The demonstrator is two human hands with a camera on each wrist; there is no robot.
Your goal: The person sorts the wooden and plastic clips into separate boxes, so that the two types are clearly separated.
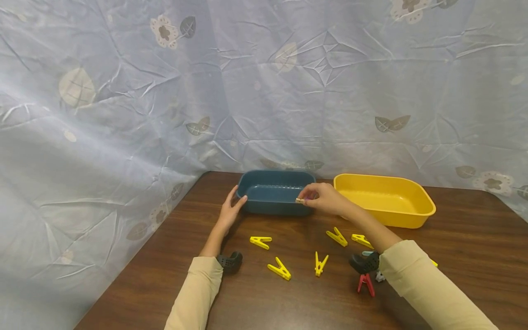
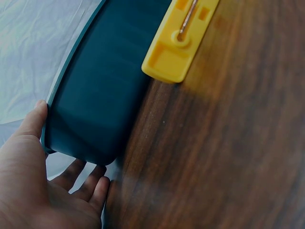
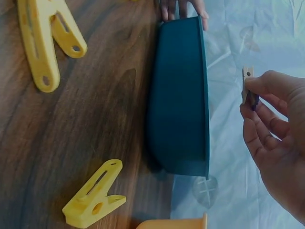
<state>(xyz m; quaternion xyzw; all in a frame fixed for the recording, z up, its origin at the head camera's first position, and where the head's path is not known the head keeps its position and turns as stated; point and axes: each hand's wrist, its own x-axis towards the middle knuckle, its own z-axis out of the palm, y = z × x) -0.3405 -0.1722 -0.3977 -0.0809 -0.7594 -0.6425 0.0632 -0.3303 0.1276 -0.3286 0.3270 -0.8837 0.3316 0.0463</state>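
At the left end of a dark teal tub [image 1: 272, 209], my left hand [image 1: 229, 213] holds the corner, its thumb at the rim and its fingers against the end wall. My right hand [image 1: 326, 198] is over the tub's right front side. Between its thumb and fingers it pinches a small light wooden clothespin [image 3: 248, 76]; a purple bit shows beside it, partly hidden by the fingers. Yellow plastic clothespins lie on the table before the tub, among them one at left [image 1: 261, 242], one lower down [image 1: 280, 269] and one in the middle [image 1: 320, 264].
A yellow tub [image 1: 406, 220] stands right of the teal one. Below the right wrist lie a red clothespin [image 1: 365, 285] and a partly hidden greyish piece [image 1: 380, 277]. More yellow clothespins [image 1: 337, 237] are near the right forearm. A patterned curtain [image 1: 264, 101] hangs behind the brown table [image 1: 165, 279].
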